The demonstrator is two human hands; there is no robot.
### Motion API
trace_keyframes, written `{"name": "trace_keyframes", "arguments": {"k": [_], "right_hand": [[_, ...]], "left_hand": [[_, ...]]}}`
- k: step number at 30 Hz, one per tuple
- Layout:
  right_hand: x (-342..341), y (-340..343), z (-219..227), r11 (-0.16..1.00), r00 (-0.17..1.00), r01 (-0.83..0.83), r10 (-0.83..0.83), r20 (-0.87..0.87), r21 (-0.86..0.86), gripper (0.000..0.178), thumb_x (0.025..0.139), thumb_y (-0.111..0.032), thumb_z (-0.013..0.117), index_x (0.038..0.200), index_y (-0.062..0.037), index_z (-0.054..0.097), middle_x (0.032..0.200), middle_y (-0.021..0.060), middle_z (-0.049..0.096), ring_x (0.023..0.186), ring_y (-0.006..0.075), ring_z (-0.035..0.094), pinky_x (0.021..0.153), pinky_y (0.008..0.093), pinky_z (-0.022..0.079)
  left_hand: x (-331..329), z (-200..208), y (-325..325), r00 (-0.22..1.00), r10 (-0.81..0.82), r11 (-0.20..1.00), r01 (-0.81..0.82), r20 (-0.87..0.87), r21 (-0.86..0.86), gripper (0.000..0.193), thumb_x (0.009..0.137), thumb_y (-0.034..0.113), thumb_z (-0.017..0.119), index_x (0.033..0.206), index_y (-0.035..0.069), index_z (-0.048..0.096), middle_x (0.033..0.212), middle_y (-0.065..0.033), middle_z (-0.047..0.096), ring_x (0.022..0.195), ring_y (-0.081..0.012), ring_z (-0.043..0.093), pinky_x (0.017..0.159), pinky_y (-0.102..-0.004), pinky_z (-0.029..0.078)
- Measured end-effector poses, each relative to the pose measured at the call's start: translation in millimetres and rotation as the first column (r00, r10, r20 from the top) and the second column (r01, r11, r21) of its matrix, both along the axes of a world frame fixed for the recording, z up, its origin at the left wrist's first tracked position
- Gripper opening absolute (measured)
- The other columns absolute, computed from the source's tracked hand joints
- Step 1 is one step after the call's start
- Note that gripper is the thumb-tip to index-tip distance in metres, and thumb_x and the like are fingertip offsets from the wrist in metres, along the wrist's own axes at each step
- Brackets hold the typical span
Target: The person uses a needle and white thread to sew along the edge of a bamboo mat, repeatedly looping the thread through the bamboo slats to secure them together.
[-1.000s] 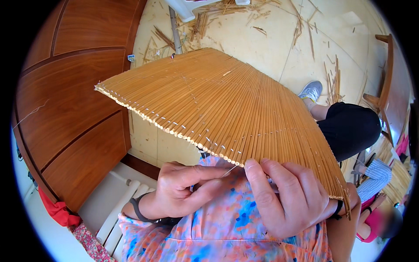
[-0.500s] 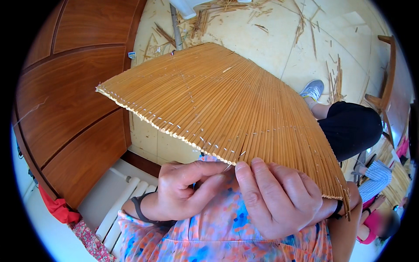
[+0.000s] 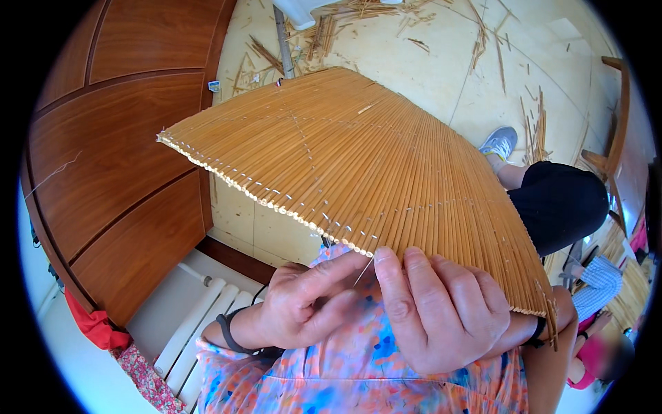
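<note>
A large fan-shaped mat of thin tan stalks (image 3: 386, 159), stitched across with pale thread, lies over my lap. My right hand (image 3: 441, 310) grips its near edge, fingers on top and the thumb hidden. A thin needle (image 3: 363, 272) sticks out slantwise from that edge, between my hands. My left hand (image 3: 307, 300) is beside it; its index fingertip touches or nearly touches the cut stalk ends, and its thumb is apart, below, close to the needle's lower end. The other left fingers are curled. White stitches run along the edge to the mat's left corner.
Brown wooden panels (image 3: 141, 124) stand at the left, above a white slatted rack (image 3: 196, 334). Loose stalk pieces (image 3: 323, 38) lie on the tiled floor. At the right are a grey shoe (image 3: 500, 141), a dark-clad knee (image 3: 565, 203) and a person in pink (image 3: 593, 355).
My left thumb and index finger have parted, and the thumb has dropped lower. More of the needle shows between them. My right hand keeps its hold on the mat.
</note>
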State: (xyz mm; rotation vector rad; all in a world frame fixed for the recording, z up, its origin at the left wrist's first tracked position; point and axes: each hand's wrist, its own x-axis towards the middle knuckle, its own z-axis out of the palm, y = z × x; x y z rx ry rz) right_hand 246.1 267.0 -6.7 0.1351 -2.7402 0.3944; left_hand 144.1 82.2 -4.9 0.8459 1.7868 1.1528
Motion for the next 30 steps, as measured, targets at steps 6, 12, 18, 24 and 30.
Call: {"name": "trace_keyframes", "arguments": {"k": [6, 12, 18, 24, 30], "right_hand": [[2, 0, -1, 1.000, 1.000, -0.024, 0.024, -0.005, -0.009, 0.027, 0.075, -0.015, 0.062, 0.097, -0.0028, 0.073, 0.081, 0.0099, 0.067, 0.064, 0.0180, 0.060, 0.051, 0.0269, 0.045], [1, 2, -2, 0.998, 0.999, -0.044, 0.043, -0.003, -0.051, 0.028, 0.075, -0.016, 0.062, 0.096, -0.0018, 0.073, 0.081, 0.0112, 0.067, 0.064, 0.0187, 0.059, 0.051, 0.0270, 0.044], [-1, 6, -2, 0.993, 0.996, -0.087, 0.087, -0.001, -0.073, 0.028, 0.074, -0.016, 0.063, 0.096, -0.0005, 0.072, 0.081, 0.0112, 0.066, 0.063, 0.0178, 0.057, 0.050, 0.0261, 0.039], [-3, 7, -2, 0.993, 0.996, -0.090, 0.091, 0.012, -0.073, 0.029, 0.074, -0.015, 0.063, 0.097, -0.0005, 0.072, 0.081, 0.0107, 0.066, 0.063, 0.0178, 0.057, 0.050, 0.0265, 0.039], [-3, 6, -4, 0.995, 0.996, -0.092, 0.092, -0.005, -0.045, 0.028, 0.073, -0.015, 0.063, 0.095, -0.0010, 0.072, 0.081, 0.0107, 0.066, 0.064, 0.0179, 0.058, 0.050, 0.0267, 0.039]], "left_hand": [[10, 6, 4, 0.999, 0.052, 0.997, -0.052, 0.009, -0.061, 0.042, 0.084, 0.001, 0.062, 0.125, -0.006, 0.053, 0.065, -0.0056, 0.066, 0.055, -0.0168, 0.065, 0.055, -0.0266, 0.051], [19, 3, 6, 0.986, 0.157, 0.987, -0.156, 0.050, -0.034, 0.034, 0.089, -0.005, 0.056, 0.122, -0.010, 0.049, 0.059, -0.0013, 0.060, 0.052, -0.0038, 0.055, 0.048, -0.0196, 0.039], [19, 3, 10, 0.972, 0.205, 0.978, -0.197, 0.114, -0.076, 0.027, 0.092, 0.001, 0.058, 0.116, -0.008, 0.048, 0.064, -0.0035, 0.063, 0.056, -0.0038, 0.057, 0.050, -0.0184, 0.040], [17, 5, 15, 0.941, 0.265, 0.962, -0.243, 0.209, -0.123, 0.027, 0.094, 0.008, 0.061, 0.112, -0.007, 0.049, 0.071, -0.0071, 0.067, 0.060, -0.0053, 0.060, 0.053, -0.0184, 0.045], [15, 1, 18, 0.880, 0.368, 0.928, -0.327, 0.300, -0.178, 0.028, 0.092, 0.014, 0.066, 0.107, -0.005, 0.051, 0.074, -0.0086, 0.067, 0.058, -0.0047, 0.059, 0.050, -0.0177, 0.045]]}}
